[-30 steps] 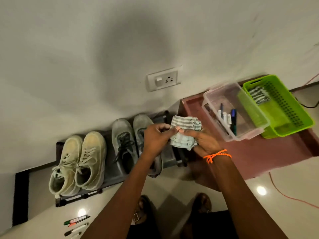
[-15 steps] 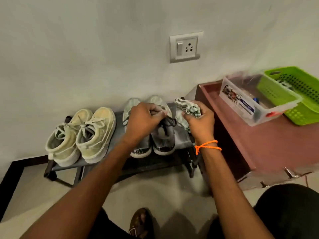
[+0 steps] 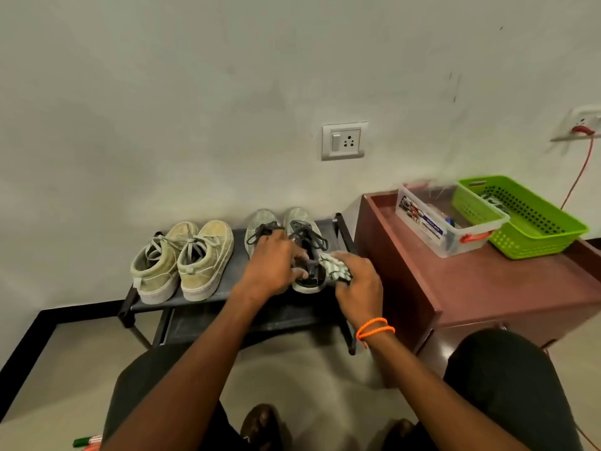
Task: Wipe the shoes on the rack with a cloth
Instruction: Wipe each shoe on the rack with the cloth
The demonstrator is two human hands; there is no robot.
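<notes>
Rack (image 3: 208,296), left: tan pair (image 3: 182,260), untouched. Right: grey laced pair (image 3: 300,227); my left hand (image 3: 271,271) curls over the near collar, steadying it, a light, stiff-soled shoe best held there. My right hand (image 3: 356,281) grips the soft, bunched striped cloth (image 3: 333,266) against its right side.

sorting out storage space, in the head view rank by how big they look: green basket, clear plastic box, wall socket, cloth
1. green basket
2. clear plastic box, close behind
3. wall socket
4. cloth, bunched in the right hand, partly hidden
</notes>
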